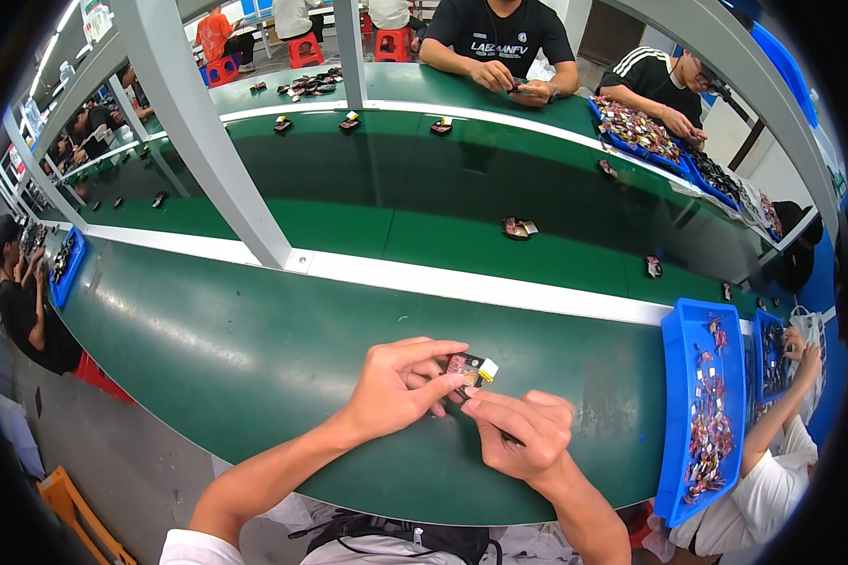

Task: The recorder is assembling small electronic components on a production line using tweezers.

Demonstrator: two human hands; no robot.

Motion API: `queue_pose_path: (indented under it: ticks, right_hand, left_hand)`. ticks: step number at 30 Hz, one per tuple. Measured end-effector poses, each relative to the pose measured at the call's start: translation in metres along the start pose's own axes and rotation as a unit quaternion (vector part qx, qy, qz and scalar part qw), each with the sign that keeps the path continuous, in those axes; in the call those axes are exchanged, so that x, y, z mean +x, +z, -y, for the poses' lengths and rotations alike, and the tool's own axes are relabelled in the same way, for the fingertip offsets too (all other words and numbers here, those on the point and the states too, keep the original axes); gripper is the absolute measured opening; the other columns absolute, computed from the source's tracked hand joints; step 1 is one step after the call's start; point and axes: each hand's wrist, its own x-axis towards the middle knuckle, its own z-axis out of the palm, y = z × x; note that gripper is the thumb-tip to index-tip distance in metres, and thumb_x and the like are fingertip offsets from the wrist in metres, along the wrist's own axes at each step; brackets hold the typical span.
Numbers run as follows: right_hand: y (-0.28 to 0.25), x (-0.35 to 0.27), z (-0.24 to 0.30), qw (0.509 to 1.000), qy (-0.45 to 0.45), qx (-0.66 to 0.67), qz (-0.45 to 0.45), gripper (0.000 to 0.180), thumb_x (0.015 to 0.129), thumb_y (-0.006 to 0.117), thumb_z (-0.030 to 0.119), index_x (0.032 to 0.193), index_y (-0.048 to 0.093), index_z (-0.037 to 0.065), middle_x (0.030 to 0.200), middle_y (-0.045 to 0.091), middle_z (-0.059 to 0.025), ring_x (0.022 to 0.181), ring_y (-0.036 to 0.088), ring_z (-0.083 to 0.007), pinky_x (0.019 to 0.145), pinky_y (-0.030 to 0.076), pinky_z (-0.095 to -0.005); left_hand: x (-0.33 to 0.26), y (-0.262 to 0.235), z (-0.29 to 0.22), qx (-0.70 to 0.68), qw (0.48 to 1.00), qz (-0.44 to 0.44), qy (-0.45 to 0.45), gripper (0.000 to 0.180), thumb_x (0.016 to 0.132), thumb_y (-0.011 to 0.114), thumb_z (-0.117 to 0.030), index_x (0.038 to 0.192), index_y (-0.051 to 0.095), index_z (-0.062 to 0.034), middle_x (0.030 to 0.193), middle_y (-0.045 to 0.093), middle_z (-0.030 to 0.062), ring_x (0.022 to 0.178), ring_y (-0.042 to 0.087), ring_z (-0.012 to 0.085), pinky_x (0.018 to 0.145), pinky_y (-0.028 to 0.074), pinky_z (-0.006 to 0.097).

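Over the green table in front of me, my left hand (400,384) is closed on a small black case (464,371). The case has a reddish patterned, see-through face, and a white and yellow tag (488,370) sticks out at its right side. My right hand (530,431) is pinched at the lower corner of the same case, thumb and index finger together. Something dark (512,439) shows under its curled fingers, too hidden to name. To the right stands a blue tray (674,414) holding many small, colourful packaged pieces.
Beyond a white rail (396,273), a dark green conveyor belt (349,188) carries scattered black cases (518,228). A grey post (207,141) rises at its near side. Co-workers sit across the belt and at both sides. More blue trays (66,266) stand at the table ends.
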Motion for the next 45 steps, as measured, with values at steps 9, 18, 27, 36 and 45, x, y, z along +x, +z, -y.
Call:
queue_pose_path:
  ticks: [9, 18, 27, 36, 45]
  right_hand:
    - [0.002, -0.008, -0.004, 0.999, -0.030, -0.014, -0.001, 0.034, 0.057, 0.076, -0.007, 0.087, 0.076, 0.009, 0.090, 0.077, -0.0026, 0.049, 0.051, -0.0100, 0.044, 0.032, -0.0239]
    - [0.002, -0.006, -0.003, 1.000, -0.015, 0.002, 0.018, 0.033, 0.061, 0.075, -0.010, 0.088, 0.075, 0.008, 0.086, 0.077, -0.0040, 0.054, 0.061, -0.0096, 0.045, 0.033, -0.0233]
    - [0.006, -0.008, -0.008, 0.999, -0.010, 0.004, 0.037, 0.026, 0.065, 0.079, -0.006, 0.085, 0.075, 0.009, 0.085, 0.077, -0.0008, 0.054, 0.062, -0.0108, 0.044, 0.034, -0.0247]
    - [-0.005, 0.002, -0.011, 0.994, 0.059, 0.052, -0.072, 0.017, 0.073, 0.082, 0.001, 0.086, 0.074, 0.007, 0.085, 0.077, -0.0024, 0.060, 0.067, -0.0133, 0.044, 0.039, -0.0250]
    - [0.000, -0.009, -0.013, 0.995, 0.054, 0.052, -0.058, 0.014, 0.074, 0.081, 0.005, 0.085, 0.073, 0.009, 0.084, 0.076, -0.0003, 0.049, 0.057, -0.0139, 0.044, 0.038, -0.0253]
  left_hand:
    - [0.000, 0.012, 0.003, 0.014, 0.998, -0.052, -0.022, 0.023, 0.092, 0.066, 0.003, 0.115, 0.066, 0.0072, 0.094, 0.070, 0.0121, 0.070, 0.072, 0.0140, 0.054, 0.059, 0.025]
    - [0.002, 0.009, 0.015, -0.032, 0.998, -0.030, -0.050, 0.015, 0.093, 0.063, 0.004, 0.107, 0.061, 0.0063, 0.085, 0.069, 0.0102, 0.059, 0.065, 0.0104, 0.047, 0.052, 0.024]
    - [0.006, 0.008, 0.016, 0.008, 0.994, -0.031, -0.104, 0.018, 0.092, 0.064, 0.006, 0.108, 0.055, 0.0082, 0.085, 0.062, 0.0118, 0.058, 0.066, 0.0154, 0.044, 0.053, 0.027]
    - [0.121, -0.071, 0.003, 0.131, 0.960, -0.247, -0.007, 0.013, 0.090, 0.063, 0.001, 0.101, 0.057, 0.0076, 0.081, 0.063, 0.0104, 0.057, 0.067, 0.0183, 0.048, 0.057, 0.028]
    - [0.167, -0.091, 0.019, 0.547, 0.737, -0.384, 0.106, 0.020, 0.086, 0.067, -0.011, 0.104, 0.069, -0.0019, 0.112, 0.064, 0.0168, 0.096, 0.065, 0.0396, 0.084, 0.052, 0.047]
